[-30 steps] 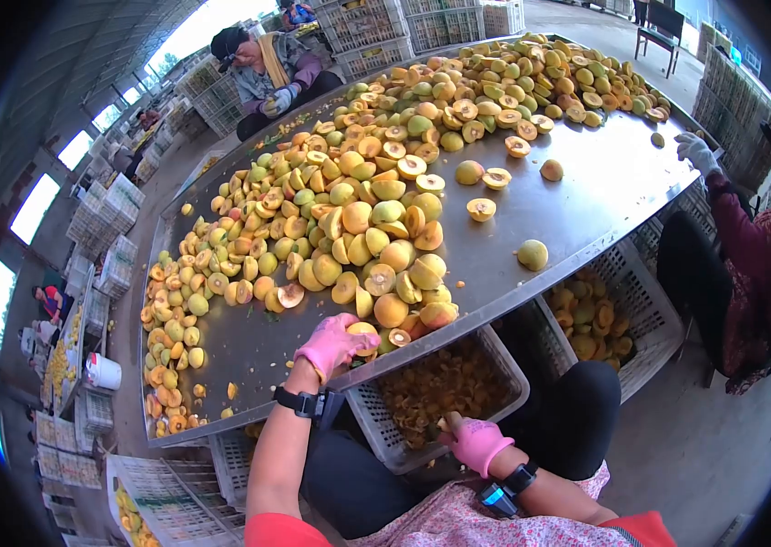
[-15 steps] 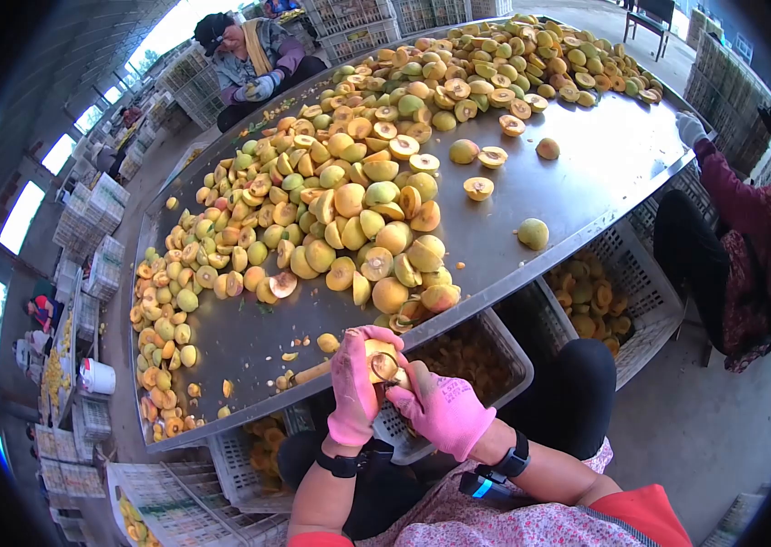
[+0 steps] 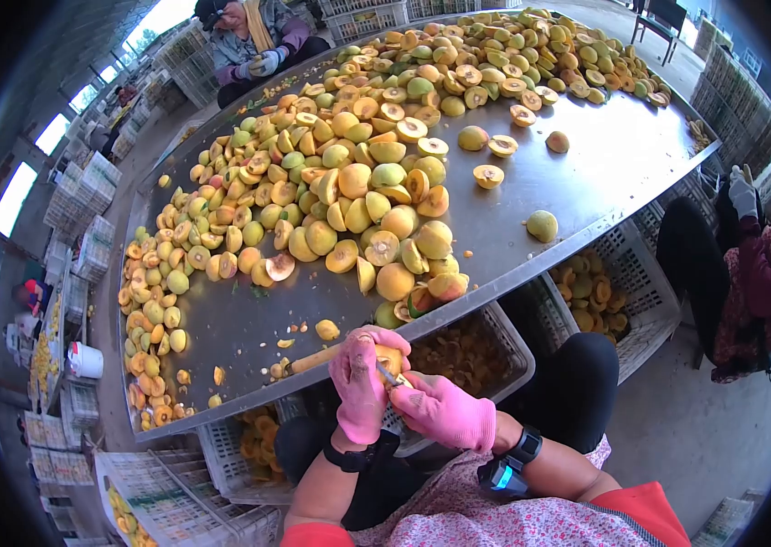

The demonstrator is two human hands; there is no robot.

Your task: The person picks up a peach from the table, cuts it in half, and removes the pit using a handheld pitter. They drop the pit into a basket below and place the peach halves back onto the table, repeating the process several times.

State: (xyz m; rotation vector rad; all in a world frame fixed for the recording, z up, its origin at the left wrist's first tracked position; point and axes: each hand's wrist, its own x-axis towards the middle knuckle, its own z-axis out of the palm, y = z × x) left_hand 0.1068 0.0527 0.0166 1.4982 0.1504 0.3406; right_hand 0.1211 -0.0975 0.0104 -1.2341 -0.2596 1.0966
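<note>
Going left to right: stacked white crates (image 3: 84,205) along the far left wall w/ bright windows behind, a white bucket (image 3: 85,361) on the floor by them. Then the big steel table (image 3: 586,182), slick-looking sheet metal w/ a raised lip, heaped w/ halved and whole peaches (image 3: 349,182), bits of pit and peel scattered near the front edge. Left hand (image 3: 360,383) in a pink glove wrapped around a peach half (image 3: 389,357), held just off the table edge, over the grey crate (image 3: 458,365) of pits below. Right hand (image 3: 443,410), also pink-gloved, clenched on a small pitting tool (image 3: 385,375), tip pressed into the fruit; handle hidden in the fist, so can't say what kind. Fruit prob light, soft and juicy, so slippery once cut and easy to bruise — best cupped by the skin side w/ fingers spread, not pinched. Wooden-handled tool (image 3: 312,360) lying on the table right by the left hand. Further right, another crate (image 3: 622,301) under the table w/ peach halves in it, and a person's white-gloved hand (image 3: 743,191) at the far right. Someone else seated at the far end, top left. Concrete floor, big open shed, crates everywhere.
</note>
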